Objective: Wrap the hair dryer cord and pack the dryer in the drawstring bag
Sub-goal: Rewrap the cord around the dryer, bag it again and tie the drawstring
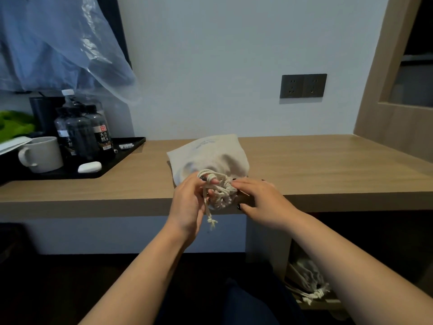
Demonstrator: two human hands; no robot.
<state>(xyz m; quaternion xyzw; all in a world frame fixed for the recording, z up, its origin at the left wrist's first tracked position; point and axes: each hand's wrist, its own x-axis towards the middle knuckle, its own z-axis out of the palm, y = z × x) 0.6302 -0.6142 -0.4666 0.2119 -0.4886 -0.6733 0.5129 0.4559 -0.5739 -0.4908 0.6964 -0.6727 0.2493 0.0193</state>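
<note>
Fingers of the left hand [187, 202] are pinching the cream cotton drawstring [209, 198], right hand [260, 201] lying flat, steadying the puckered beige cloth bag [210, 158]; closing step, likely knotting next.

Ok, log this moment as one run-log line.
stage: closing drawstring bag | mouth: cinched | left hand: cord looped round fingers | right hand: on gathered mouth | dryer: not visible

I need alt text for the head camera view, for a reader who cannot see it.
Two bare hands work at the gathered mouth of a cream drawstring bag on a wooden desk: the left hand holds the cord, the right hand rests beside it. A black tray stands left.
</note>
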